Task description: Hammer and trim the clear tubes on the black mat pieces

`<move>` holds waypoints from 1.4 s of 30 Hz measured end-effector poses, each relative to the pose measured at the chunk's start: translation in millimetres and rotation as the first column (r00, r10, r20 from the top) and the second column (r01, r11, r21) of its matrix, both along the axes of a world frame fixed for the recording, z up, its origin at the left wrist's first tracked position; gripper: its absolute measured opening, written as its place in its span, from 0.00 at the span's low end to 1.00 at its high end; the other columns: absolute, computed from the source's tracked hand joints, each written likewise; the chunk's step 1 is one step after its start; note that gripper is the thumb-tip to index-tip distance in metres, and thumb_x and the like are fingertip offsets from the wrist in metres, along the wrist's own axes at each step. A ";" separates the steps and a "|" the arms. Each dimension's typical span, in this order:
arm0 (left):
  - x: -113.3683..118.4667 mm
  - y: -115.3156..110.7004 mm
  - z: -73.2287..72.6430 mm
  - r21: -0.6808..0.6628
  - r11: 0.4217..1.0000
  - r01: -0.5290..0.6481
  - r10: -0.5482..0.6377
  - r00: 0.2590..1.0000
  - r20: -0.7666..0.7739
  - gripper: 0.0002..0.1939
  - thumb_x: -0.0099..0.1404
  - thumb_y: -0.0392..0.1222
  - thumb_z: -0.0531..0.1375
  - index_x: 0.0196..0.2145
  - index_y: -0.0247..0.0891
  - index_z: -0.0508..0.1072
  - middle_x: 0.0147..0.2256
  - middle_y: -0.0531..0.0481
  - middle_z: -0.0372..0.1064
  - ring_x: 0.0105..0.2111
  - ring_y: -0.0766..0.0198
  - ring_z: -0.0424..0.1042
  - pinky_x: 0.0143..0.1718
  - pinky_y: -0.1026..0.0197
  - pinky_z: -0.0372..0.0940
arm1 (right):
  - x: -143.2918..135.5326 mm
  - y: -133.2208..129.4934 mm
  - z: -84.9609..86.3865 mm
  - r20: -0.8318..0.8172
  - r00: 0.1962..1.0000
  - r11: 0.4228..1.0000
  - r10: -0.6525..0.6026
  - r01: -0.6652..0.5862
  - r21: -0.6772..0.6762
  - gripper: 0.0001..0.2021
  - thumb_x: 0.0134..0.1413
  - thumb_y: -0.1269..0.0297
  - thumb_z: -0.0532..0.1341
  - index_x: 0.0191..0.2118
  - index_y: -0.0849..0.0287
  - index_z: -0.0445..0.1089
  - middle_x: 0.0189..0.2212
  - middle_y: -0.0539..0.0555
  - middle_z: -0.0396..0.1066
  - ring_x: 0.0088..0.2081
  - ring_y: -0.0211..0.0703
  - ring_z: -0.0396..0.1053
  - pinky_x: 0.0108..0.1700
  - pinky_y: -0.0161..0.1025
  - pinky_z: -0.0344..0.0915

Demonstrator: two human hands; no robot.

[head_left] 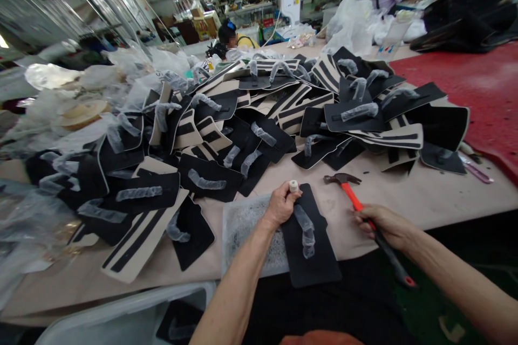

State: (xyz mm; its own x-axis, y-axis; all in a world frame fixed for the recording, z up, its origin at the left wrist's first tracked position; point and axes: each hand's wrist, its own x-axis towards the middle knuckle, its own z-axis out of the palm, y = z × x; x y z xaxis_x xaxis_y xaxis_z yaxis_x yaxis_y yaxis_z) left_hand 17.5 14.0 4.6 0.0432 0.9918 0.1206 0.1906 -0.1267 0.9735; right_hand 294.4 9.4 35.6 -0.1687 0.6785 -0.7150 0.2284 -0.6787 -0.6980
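Note:
My left hand (281, 205) is closed around a small pale cylindrical tool (293, 186), upright at the top edge of a black panel (313, 248). That panel carries a plastic-wrapped handle (304, 230) and lies partly over a grey translucent slab (246, 226). To the right, my right hand (380, 222) grips a claw hammer (351, 194) by its orange and black handle, with the head just above the table. What lies under the tool's tip is hidden.
A large pile of black panels (210, 175) with wrapped handles spreads across the table (441, 194). A plastic bin (133, 318) stands at the front left. Pink-handled scissors (479, 172) lie at right, near red material (457, 81). Plastic bags and several people are farther back.

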 end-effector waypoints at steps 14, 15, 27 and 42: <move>-1.8 -2.3 -9.3 0.026 1.000 0.017 -0.014 0.995 -0.098 0.05 0.67 0.41 0.58 0.39 0.39 0.72 0.35 0.48 0.77 0.34 0.60 0.76 0.38 0.60 0.70 | -44.3 0.1 105.7 0.823 0.565 0.189 -0.047 -0.804 0.563 0.16 0.66 0.53 0.50 0.29 0.55 0.60 0.16 0.46 0.59 0.15 0.36 0.49 0.23 0.39 0.37; -1.7 -2.4 -9.8 0.028 0.999 0.016 -0.013 0.995 -0.094 0.05 0.67 0.40 0.58 0.39 0.39 0.72 0.35 0.48 0.77 0.34 0.60 0.76 0.38 0.60 0.70 | -44.8 1.5 110.6 0.844 0.534 0.173 -0.036 -0.829 0.532 0.16 0.66 0.53 0.50 0.29 0.55 0.60 0.16 0.46 0.59 0.15 0.36 0.49 0.24 0.39 0.37; -1.8 -1.7 -6.8 0.038 0.999 0.037 -0.033 0.995 -0.090 0.05 0.66 0.40 0.58 0.37 0.39 0.73 0.33 0.50 0.75 0.33 0.62 0.74 0.36 0.63 0.67 | -32.0 0.4 92.9 0.863 0.499 0.349 0.079 -0.825 0.445 0.18 0.66 0.48 0.48 0.31 0.55 0.61 0.18 0.50 0.64 0.17 0.38 0.55 0.25 0.40 0.39; 0.6 -2.7 -4.0 0.005 0.999 -0.046 0.046 0.999 -0.019 0.06 0.60 0.38 0.63 0.37 0.39 0.75 0.36 0.48 0.78 0.36 0.60 0.77 0.39 0.61 0.70 | -39.5 -8.5 -9.4 0.691 0.723 0.176 -0.019 -0.678 0.714 0.21 0.60 0.68 0.54 0.59 0.60 0.61 0.55 0.67 0.63 0.55 0.58 0.64 0.52 0.53 0.64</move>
State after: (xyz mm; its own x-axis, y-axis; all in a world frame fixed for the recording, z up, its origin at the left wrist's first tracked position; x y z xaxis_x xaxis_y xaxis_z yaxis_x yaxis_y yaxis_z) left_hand 18.1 11.3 0.7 -0.0006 0.9921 0.1252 0.2146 -0.1222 0.9690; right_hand 254.9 0.8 26.2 -0.4854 0.8260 0.2864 0.7190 0.5635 -0.4069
